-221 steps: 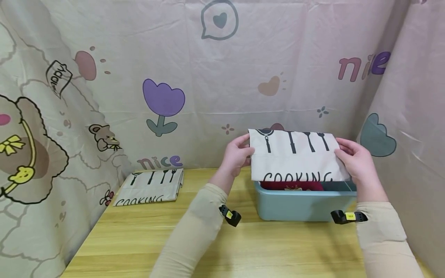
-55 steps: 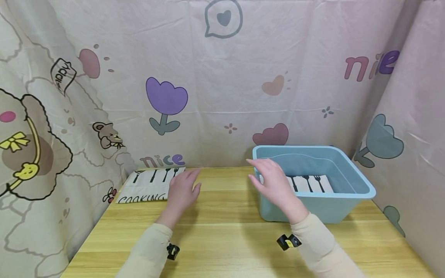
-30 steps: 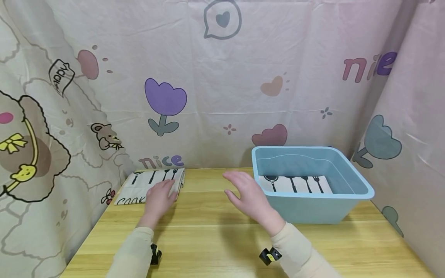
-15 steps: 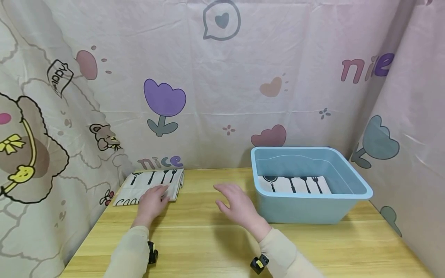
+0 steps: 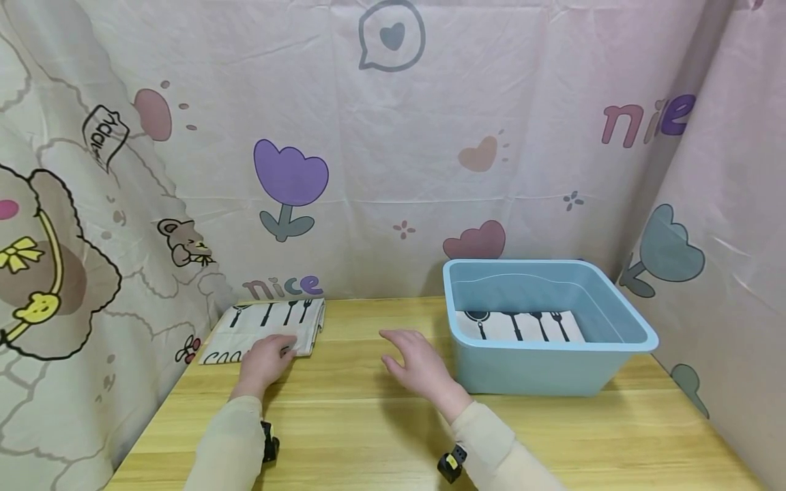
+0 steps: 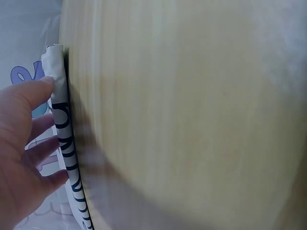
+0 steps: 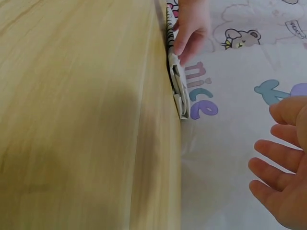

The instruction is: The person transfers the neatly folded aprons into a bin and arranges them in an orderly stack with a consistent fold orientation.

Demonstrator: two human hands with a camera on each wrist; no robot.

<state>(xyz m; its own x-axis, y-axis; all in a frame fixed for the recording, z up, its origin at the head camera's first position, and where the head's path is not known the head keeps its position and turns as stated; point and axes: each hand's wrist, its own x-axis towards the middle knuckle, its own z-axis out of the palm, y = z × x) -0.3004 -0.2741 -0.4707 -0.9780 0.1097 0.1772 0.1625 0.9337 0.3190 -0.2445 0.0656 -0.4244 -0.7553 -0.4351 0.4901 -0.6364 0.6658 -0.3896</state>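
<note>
A folded white cloth (image 5: pixel 258 324) with black kitchen-utensil prints and black lettering lies on the table at the back left. My left hand (image 5: pixel 265 367) rests on its front part, covering some of the lettering. In the left wrist view, the fingers of that left hand (image 6: pixel 24 148) are spread and the fingertips touch the cloth (image 6: pixel 63 122). My right hand (image 5: pixel 420 368) hovers over the middle of the table, fingers loosely extended and holding nothing. A second cloth (image 5: pixel 528 326) with the same print lies inside the light blue plastic bin (image 5: pixel 528 368) at the right.
The wooden table (image 5: pixel 356 436) has a patterned curtain (image 5: pixel 368 136) behind it and at both sides. Small black cameras are strapped to both wrists. The bin stands toward the table's back right.
Earlier, both hands held a folded cloth above the bin; it now lies inside, over a red item. Both hands then moved left, the left one coming down onto the other cloth.
</note>
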